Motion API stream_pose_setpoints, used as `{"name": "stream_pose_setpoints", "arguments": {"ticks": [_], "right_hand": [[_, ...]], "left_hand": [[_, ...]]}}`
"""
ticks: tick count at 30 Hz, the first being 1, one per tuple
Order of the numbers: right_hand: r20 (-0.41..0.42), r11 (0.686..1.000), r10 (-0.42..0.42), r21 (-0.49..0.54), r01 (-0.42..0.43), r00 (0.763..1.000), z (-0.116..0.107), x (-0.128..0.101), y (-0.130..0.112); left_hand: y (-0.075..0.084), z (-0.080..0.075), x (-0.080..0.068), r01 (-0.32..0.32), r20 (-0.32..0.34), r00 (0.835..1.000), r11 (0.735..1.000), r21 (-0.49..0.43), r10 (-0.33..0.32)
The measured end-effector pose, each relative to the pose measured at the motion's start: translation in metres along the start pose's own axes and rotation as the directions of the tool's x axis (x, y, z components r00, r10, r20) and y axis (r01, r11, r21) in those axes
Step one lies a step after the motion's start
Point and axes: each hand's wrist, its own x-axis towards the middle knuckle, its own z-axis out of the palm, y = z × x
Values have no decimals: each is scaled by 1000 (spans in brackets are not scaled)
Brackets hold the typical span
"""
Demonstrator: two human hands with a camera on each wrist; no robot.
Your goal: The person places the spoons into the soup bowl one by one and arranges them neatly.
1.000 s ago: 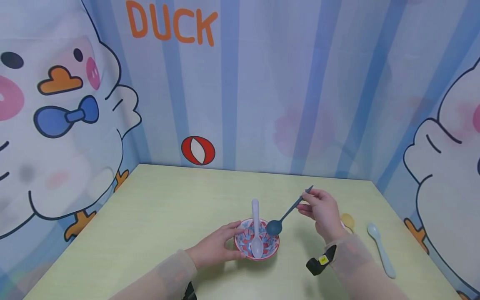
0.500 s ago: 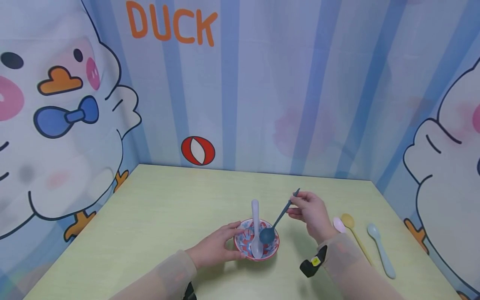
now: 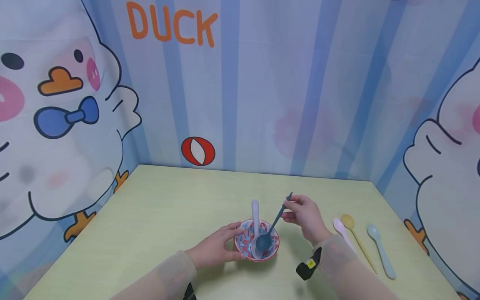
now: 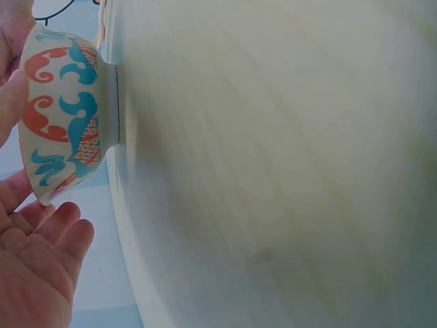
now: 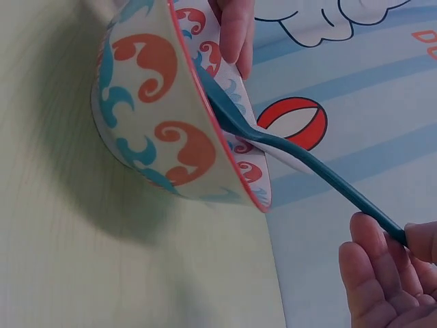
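A small patterned bowl (image 3: pixel 245 245) with red and teal swirls stands on the pale green table (image 3: pixel 157 216); it also shows in the left wrist view (image 4: pixel 65 116) and the right wrist view (image 5: pixel 164 130). A white spoon (image 3: pixel 255 214) leans in it, handle pointing away. My left hand (image 3: pixel 217 246) rests against the bowl's left side with fingers curved round it. My right hand (image 3: pixel 301 216) pinches the upper handle of a dark teal spoon (image 3: pixel 271 228), (image 5: pixel 307 164), whose scoop lies inside the bowl over the rim.
To the right of my right hand a pink spoon (image 3: pixel 343 231), a yellow spoon (image 3: pixel 356 239) and a pale blue spoon (image 3: pixel 380 250) lie side by side on the table. Printed cartoon walls close in the table on three sides.
My right hand has carried the dark teal spoon leftward and down; its scoop went from beside the rim into the bowl. The pink spoon came into view. My left hand stayed put.
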Motion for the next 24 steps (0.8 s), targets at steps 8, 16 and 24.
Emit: {"name": "stream_pose_setpoints", "arguments": {"ticks": [8,16,24], "right_hand": [[-8,1000,9,-26,-9,1000,6,1,3],[9,999,19,-46,-18,1000,12,3,6],[40,996,19,-86,-15,999,20,7,8]], "left_hand": [[0,0,0,-1,-3,1000,1000,1,1],[0,1,0,-4,-8,1000,1000,5,5],[0,1,1,-3,-5,1000,1000,10,3]]}}
